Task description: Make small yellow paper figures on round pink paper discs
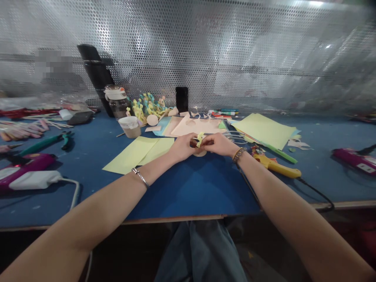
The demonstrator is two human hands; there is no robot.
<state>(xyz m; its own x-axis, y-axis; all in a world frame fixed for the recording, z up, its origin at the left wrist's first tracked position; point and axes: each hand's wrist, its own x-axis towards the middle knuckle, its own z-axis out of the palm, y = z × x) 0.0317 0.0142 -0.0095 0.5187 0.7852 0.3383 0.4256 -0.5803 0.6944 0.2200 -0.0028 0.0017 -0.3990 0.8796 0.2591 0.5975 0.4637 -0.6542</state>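
My left hand (183, 147) and my right hand (219, 144) meet over the blue work mat (190, 184), pinching a small curled yellow paper piece (200, 139) between them. A dark reddish item (193, 143) shows at the left hand's fingertips, too small to name. Beneath the hands lies a round cream paper disc (200, 154), partly hidden. Metal scissors (235, 137) lie just beyond my right hand. A pale yellow-green paper sheet (138, 155) lies left of my left wrist, and a pink paper sheet (194, 127) lies ahead of my hands.
A yellow glue gun (276, 167) and another yellow-green sheet (264, 131) lie right. Green pliers (49, 144), a purple glue gun (26, 162), a paper cup (131, 127), a glass jar (117, 102) and a paper model (148, 105) stand around. A perforated metal wall (205, 47) rises behind.
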